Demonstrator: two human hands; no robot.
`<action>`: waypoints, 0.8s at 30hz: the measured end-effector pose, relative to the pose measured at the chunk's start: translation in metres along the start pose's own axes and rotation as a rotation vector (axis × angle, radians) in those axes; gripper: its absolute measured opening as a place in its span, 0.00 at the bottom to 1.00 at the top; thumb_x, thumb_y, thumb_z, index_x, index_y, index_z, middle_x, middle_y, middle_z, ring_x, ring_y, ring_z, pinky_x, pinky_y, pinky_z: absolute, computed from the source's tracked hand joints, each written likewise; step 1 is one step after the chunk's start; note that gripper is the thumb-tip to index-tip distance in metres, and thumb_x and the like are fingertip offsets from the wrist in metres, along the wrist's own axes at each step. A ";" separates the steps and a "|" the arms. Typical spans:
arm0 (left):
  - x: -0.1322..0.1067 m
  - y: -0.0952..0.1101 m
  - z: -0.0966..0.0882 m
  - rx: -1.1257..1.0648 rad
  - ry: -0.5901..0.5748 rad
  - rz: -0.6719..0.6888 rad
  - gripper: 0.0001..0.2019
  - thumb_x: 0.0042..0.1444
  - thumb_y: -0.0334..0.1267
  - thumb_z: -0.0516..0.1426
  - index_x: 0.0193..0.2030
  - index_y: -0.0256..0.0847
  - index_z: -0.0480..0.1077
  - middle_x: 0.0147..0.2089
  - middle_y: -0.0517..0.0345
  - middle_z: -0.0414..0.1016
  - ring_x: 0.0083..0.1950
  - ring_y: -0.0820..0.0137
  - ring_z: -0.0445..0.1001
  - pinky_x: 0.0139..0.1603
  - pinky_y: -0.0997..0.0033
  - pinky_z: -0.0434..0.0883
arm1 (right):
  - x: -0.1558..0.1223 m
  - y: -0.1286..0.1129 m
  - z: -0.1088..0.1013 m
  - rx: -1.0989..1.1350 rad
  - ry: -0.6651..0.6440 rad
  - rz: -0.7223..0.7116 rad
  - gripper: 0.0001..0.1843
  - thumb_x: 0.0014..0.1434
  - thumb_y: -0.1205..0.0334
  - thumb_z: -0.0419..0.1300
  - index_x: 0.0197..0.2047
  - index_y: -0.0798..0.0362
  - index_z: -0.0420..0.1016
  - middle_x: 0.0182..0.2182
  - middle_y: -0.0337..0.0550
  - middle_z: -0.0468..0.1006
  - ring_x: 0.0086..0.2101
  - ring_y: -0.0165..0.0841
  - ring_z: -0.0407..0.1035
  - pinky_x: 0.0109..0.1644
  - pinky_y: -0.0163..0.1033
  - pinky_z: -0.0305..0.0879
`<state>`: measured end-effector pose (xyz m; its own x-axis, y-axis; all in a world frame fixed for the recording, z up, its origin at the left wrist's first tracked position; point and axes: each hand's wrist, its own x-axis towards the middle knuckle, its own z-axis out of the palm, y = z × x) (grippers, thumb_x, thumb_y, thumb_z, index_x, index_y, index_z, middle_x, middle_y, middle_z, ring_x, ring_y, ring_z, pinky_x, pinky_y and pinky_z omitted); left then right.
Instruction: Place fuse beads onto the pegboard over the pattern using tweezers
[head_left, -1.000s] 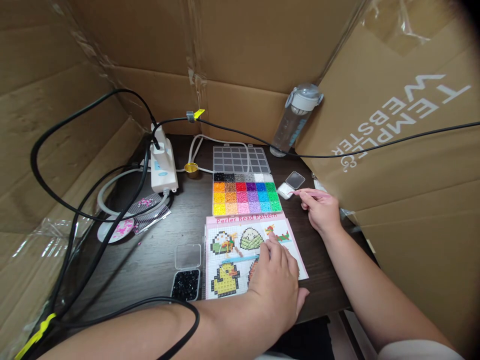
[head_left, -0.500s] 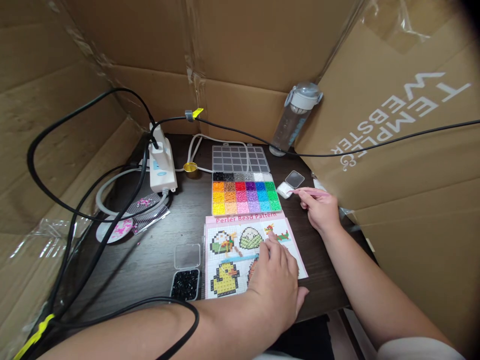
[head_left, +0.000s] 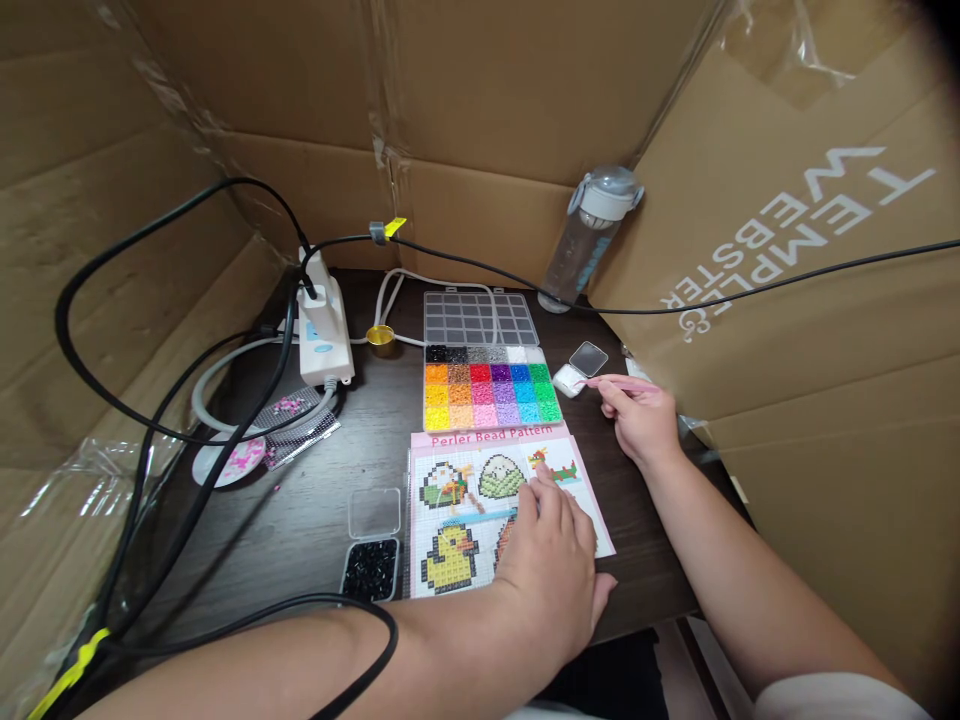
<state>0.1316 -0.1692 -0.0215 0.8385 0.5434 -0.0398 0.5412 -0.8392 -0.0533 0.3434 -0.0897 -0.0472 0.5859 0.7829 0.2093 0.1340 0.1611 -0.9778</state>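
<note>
My right hand (head_left: 639,418) pinches a pair of pink tweezers (head_left: 626,384), whose tip reaches a small clear box of white beads (head_left: 568,380) with its lid (head_left: 589,359) tipped back. My left hand (head_left: 551,555) lies palm down, fingers stretched out, over the lower right of the Perler bead pattern sheet (head_left: 442,545). On that sheet are bead pictures such as a yellow duck (head_left: 452,558) and a green dragon (head_left: 559,470); the fingers hide part of it. Just beyond the sheet sits a sorted bead case (head_left: 491,392) of many colours, its clear gridded lid (head_left: 480,318) folded back.
A box of black beads (head_left: 371,570) stands left of the sheet. Further left are a power strip (head_left: 326,340), looping black cables (head_left: 225,450), and a round dish with pink beads (head_left: 229,458). A water bottle (head_left: 589,240) leans at the back. Cardboard walls (head_left: 480,220) enclose the table.
The tweezers have tilted slightly and their tip has shifted a little at the white bead box. My left hand stays in place.
</note>
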 end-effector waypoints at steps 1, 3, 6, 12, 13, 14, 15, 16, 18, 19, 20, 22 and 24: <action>0.000 0.000 0.000 0.002 -0.001 0.000 0.35 0.62 0.58 0.45 0.64 0.28 0.65 0.63 0.29 0.65 0.66 0.40 0.58 0.60 0.45 0.55 | 0.000 0.000 0.000 0.007 0.004 0.000 0.07 0.48 0.60 0.70 0.29 0.55 0.84 0.30 0.47 0.82 0.19 0.23 0.58 0.20 0.33 0.52; 0.000 0.000 0.001 0.005 -0.001 -0.003 0.36 0.62 0.58 0.46 0.64 0.27 0.65 0.64 0.27 0.64 0.66 0.39 0.59 0.59 0.45 0.55 | 0.001 -0.001 0.000 0.021 0.014 0.001 0.07 0.47 0.60 0.70 0.29 0.56 0.83 0.30 0.48 0.82 0.19 0.23 0.58 0.20 0.33 0.51; 0.000 0.001 0.001 0.001 0.002 -0.005 0.36 0.62 0.58 0.45 0.64 0.27 0.64 0.65 0.26 0.63 0.67 0.39 0.58 0.60 0.45 0.55 | 0.001 -0.007 0.001 0.050 0.041 0.003 0.07 0.46 0.60 0.70 0.28 0.56 0.82 0.29 0.48 0.82 0.18 0.23 0.57 0.19 0.33 0.50; 0.000 0.001 -0.001 -0.018 -0.013 -0.004 0.36 0.62 0.59 0.46 0.64 0.29 0.65 0.65 0.28 0.62 0.67 0.39 0.56 0.60 0.45 0.54 | -0.013 -0.037 0.017 0.212 -0.040 -0.015 0.06 0.44 0.64 0.72 0.28 0.53 0.82 0.25 0.44 0.81 0.18 0.23 0.58 0.20 0.32 0.51; 0.000 0.001 -0.001 -0.023 -0.013 -0.004 0.36 0.62 0.58 0.46 0.64 0.29 0.65 0.65 0.28 0.63 0.67 0.39 0.57 0.60 0.45 0.55 | -0.018 -0.042 0.022 0.219 -0.093 -0.010 0.05 0.46 0.64 0.72 0.29 0.52 0.83 0.26 0.44 0.81 0.19 0.23 0.58 0.20 0.33 0.51; 0.000 0.001 -0.002 -0.027 -0.015 -0.002 0.36 0.62 0.58 0.46 0.63 0.29 0.65 0.65 0.27 0.63 0.67 0.39 0.57 0.60 0.45 0.55 | -0.023 -0.047 0.026 0.208 -0.160 0.000 0.04 0.48 0.63 0.71 0.30 0.52 0.83 0.27 0.45 0.82 0.19 0.23 0.59 0.21 0.33 0.52; 0.000 0.001 -0.002 -0.031 -0.019 0.001 0.36 0.62 0.58 0.46 0.63 0.28 0.65 0.65 0.27 0.63 0.67 0.38 0.56 0.60 0.45 0.55 | -0.028 -0.052 0.031 0.195 -0.228 0.009 0.03 0.49 0.63 0.70 0.31 0.51 0.84 0.29 0.45 0.82 0.19 0.23 0.59 0.21 0.34 0.53; 0.000 0.001 -0.003 -0.033 -0.022 0.003 0.35 0.62 0.58 0.46 0.63 0.28 0.65 0.65 0.27 0.63 0.68 0.38 0.56 0.60 0.44 0.54 | -0.032 -0.057 0.036 0.179 -0.294 0.011 0.03 0.50 0.63 0.70 0.31 0.51 0.84 0.28 0.44 0.82 0.20 0.24 0.60 0.22 0.34 0.55; 0.000 0.001 -0.003 -0.039 -0.024 0.009 0.35 0.62 0.58 0.46 0.63 0.28 0.65 0.64 0.28 0.64 0.68 0.38 0.55 0.60 0.44 0.54 | -0.039 -0.064 0.047 0.114 -0.395 0.014 0.03 0.52 0.62 0.69 0.32 0.50 0.85 0.25 0.42 0.81 0.19 0.25 0.59 0.22 0.35 0.56; 0.000 0.001 -0.003 -0.042 -0.025 0.009 0.35 0.62 0.58 0.47 0.63 0.28 0.65 0.64 0.29 0.64 0.68 0.38 0.55 0.60 0.44 0.54 | -0.041 -0.067 0.053 0.079 -0.433 0.020 0.03 0.52 0.62 0.69 0.32 0.50 0.85 0.24 0.42 0.81 0.19 0.25 0.60 0.22 0.34 0.56; 0.000 0.001 -0.003 -0.047 -0.028 0.009 0.35 0.62 0.58 0.46 0.64 0.28 0.65 0.64 0.30 0.64 0.67 0.38 0.56 0.60 0.44 0.54 | -0.043 -0.070 0.058 0.046 -0.471 0.034 0.04 0.51 0.61 0.69 0.32 0.50 0.85 0.24 0.41 0.81 0.19 0.25 0.60 0.21 0.34 0.56; 0.001 0.001 -0.004 -0.060 -0.044 0.006 0.35 0.62 0.58 0.46 0.63 0.29 0.65 0.63 0.32 0.66 0.67 0.38 0.56 0.60 0.43 0.54 | -0.047 -0.075 0.070 -0.022 -0.557 0.076 0.04 0.50 0.62 0.70 0.31 0.51 0.85 0.24 0.41 0.81 0.20 0.26 0.65 0.23 0.34 0.61; 0.001 0.000 -0.004 -0.075 -0.066 0.006 0.35 0.62 0.58 0.46 0.64 0.30 0.65 0.63 0.35 0.66 0.66 0.39 0.56 0.61 0.42 0.54 | -0.051 -0.079 0.082 -0.049 -0.648 0.115 0.03 0.48 0.64 0.70 0.30 0.52 0.84 0.26 0.42 0.83 0.25 0.30 0.73 0.29 0.35 0.69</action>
<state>0.1331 -0.1688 -0.0173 0.8370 0.5369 -0.1056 0.5418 -0.8402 0.0220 0.2370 -0.0931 0.0182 0.0005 0.9992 0.0395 0.1440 0.0390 -0.9888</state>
